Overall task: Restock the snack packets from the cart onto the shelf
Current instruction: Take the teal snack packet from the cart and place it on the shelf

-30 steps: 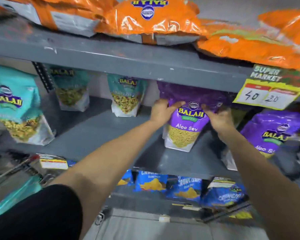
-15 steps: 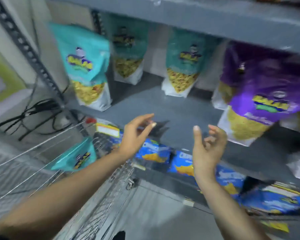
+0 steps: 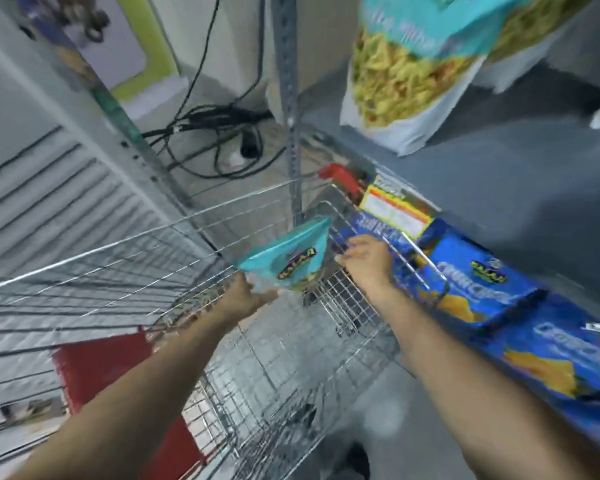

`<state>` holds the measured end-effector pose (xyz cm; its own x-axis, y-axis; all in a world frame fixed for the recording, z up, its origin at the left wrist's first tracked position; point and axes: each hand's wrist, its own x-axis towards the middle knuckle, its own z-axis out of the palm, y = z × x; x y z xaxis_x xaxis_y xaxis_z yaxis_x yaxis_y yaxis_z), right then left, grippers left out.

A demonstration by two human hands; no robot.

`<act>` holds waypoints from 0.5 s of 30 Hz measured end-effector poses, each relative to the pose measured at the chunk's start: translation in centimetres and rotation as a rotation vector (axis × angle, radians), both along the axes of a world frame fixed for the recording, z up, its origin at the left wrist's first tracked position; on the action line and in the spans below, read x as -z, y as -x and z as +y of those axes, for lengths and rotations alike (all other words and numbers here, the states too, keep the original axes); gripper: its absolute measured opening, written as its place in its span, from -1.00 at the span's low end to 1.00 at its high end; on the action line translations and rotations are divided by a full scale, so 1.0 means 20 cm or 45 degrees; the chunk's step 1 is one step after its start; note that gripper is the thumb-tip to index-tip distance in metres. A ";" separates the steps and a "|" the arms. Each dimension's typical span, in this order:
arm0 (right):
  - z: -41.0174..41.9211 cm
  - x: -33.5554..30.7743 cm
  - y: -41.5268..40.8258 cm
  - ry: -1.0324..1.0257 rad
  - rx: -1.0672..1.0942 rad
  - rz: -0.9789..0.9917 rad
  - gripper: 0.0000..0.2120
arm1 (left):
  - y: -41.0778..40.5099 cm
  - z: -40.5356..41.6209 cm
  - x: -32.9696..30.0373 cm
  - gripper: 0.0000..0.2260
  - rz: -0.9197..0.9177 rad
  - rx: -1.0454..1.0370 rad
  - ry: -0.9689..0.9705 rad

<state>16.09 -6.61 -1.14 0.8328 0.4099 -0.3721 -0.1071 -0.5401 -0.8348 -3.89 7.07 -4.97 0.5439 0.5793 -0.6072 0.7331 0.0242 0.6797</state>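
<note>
A teal snack packet (image 3: 291, 259) stands tilted inside the wire cart (image 3: 125, 258), near its far corner. My left hand (image 3: 248, 297) is at the packet's lower left edge, thumb in front of it and fingers hidden behind. To the packet's right, my right hand (image 3: 366, 263) has its fingers curled and apart, close to the packet but not holding it. The grey shelf (image 3: 499, 174) runs along the right, with a larger teal packet (image 3: 406, 74) standing on it.
Blue snack packets (image 3: 482, 285) line the lower shelf level beside the cart, under a price label (image 3: 395, 211). A perforated shelf post (image 3: 286, 81) rises behind the cart. Black cables (image 3: 215, 133) lie on the floor. A red flap (image 3: 111, 372) sits at the cart's near end.
My hands left the purple packet on the shelf and dropped down into the cart. The view swung down and left; my left hand now grips the teal packet.
</note>
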 end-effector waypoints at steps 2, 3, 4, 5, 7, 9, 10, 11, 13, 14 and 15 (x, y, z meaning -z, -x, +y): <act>0.09 0.11 -0.03 0.037 -0.165 0.149 -0.34 | -0.02 0.01 0.11 -0.23 -0.182 -0.157 0.073; 0.13 0.16 -0.03 0.039 -0.278 0.208 -0.30 | -0.03 -0.01 0.11 -0.35 -0.258 -0.171 0.061; 0.16 0.20 -0.02 0.028 -0.368 0.245 -0.38 | -0.05 -0.01 0.13 -0.53 -0.321 -0.186 0.027; 0.19 0.25 -0.01 0.019 -0.408 0.257 -0.50 | -0.06 -0.01 0.12 -0.68 -0.362 -0.203 -0.018; 0.20 0.26 0.03 -0.028 -0.396 0.209 -0.67 | -0.08 -0.01 0.09 -0.78 -0.346 -0.241 -0.096; 0.17 0.20 0.03 -0.077 -0.359 0.155 -0.74 | -0.08 0.03 0.01 -0.68 -0.296 -0.183 -0.180; 0.15 0.15 0.03 -0.107 -0.345 0.125 -0.75 | -0.08 0.05 -0.04 -0.60 -0.287 -0.110 -0.235; 0.12 0.08 0.03 -0.136 -0.336 0.092 -0.76 | -0.07 0.07 -0.13 -0.58 -0.288 -0.023 -0.275; 0.03 -0.08 0.06 -0.236 -0.314 0.018 -0.82 | -0.09 0.07 -0.37 -0.61 -0.323 0.139 -0.347; -0.03 -0.17 0.07 -0.305 -0.298 -0.023 -0.86 | -0.10 0.06 -0.49 -0.63 -0.352 0.223 -0.400; -0.09 -0.27 0.09 -0.366 -0.279 -0.076 -0.88 | -0.13 0.04 -0.63 -0.65 -0.391 0.304 -0.435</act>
<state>14.31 -8.44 4.32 0.7303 0.6618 -0.1692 0.0387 -0.2874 -0.9570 -1.38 7.83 7.70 0.8085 0.5547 -0.1964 0.4563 -0.3802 0.8045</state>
